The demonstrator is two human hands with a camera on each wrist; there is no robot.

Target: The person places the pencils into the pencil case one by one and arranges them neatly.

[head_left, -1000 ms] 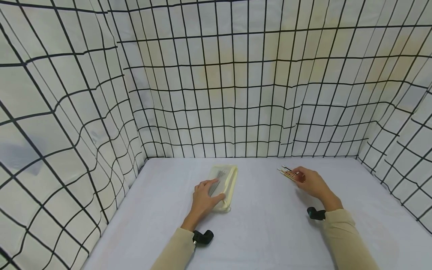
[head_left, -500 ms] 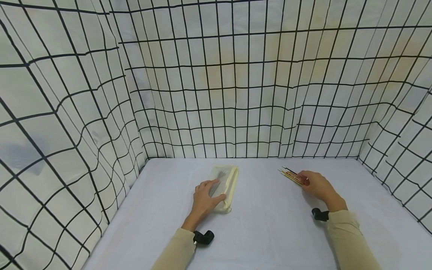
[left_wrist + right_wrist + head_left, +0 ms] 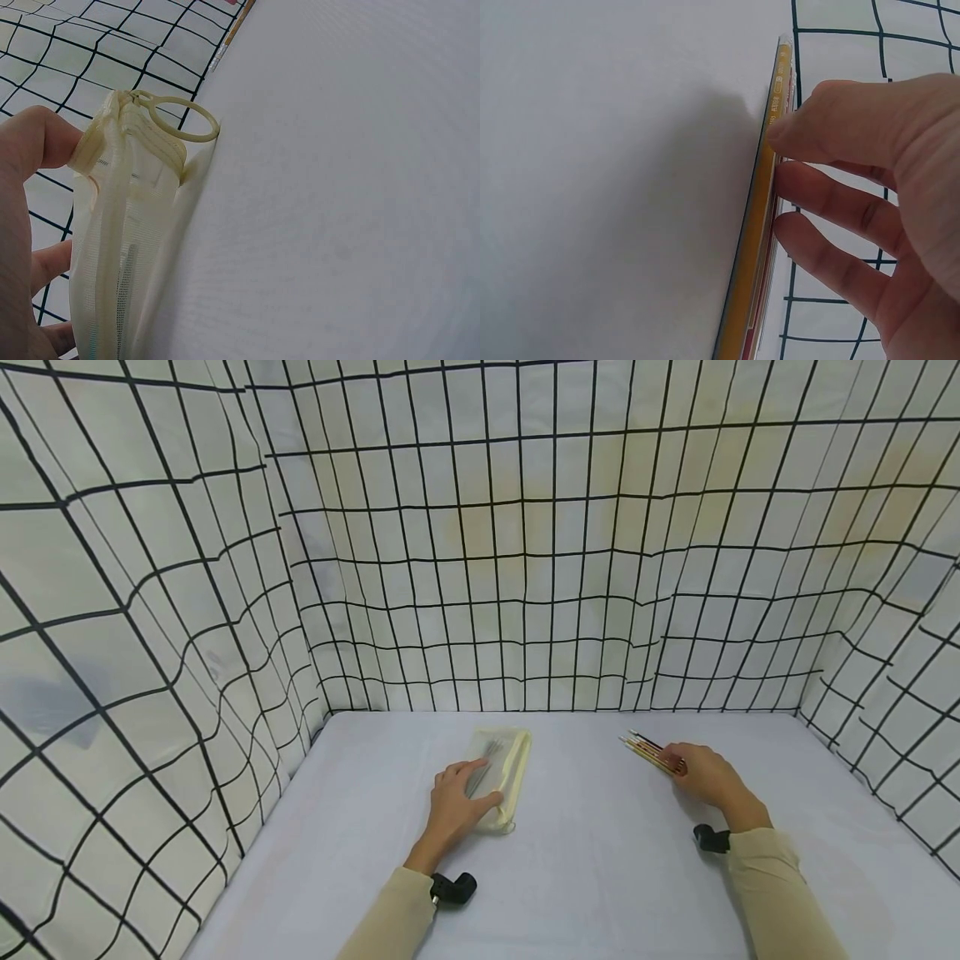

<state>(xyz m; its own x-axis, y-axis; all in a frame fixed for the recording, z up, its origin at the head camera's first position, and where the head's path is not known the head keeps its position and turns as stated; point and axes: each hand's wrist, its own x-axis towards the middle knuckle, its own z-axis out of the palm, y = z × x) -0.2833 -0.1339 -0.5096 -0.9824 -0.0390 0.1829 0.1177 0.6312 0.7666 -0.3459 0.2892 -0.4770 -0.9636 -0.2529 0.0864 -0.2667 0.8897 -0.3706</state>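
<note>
A cream mesh zip pouch (image 3: 510,777) with a ring pull (image 3: 184,120) lies left of the middle of the white table. Slim grey objects (image 3: 489,752) show through its mesh. My left hand (image 3: 453,806) grips the pouch, thumb on the near end and fingers along its left side. To the right, several pencils (image 3: 643,752) lie side by side, yellow and dark ones among them. My right hand (image 3: 708,777) pinches them near their closer end; in the right wrist view the thumb presses the yellow pencil (image 3: 759,195) with fingertips alongside.
The white tabletop (image 3: 577,860) ends at a white wall with a black grid net (image 3: 525,568), which also rises at the left and right. A black wrist camera (image 3: 453,887) sits on the left wrist, another wrist camera (image 3: 711,838) on the right.
My right hand has slid slightly right and toward me along the pencils, so more of their length shows. The left hand and pouch stay nearly where they were.
</note>
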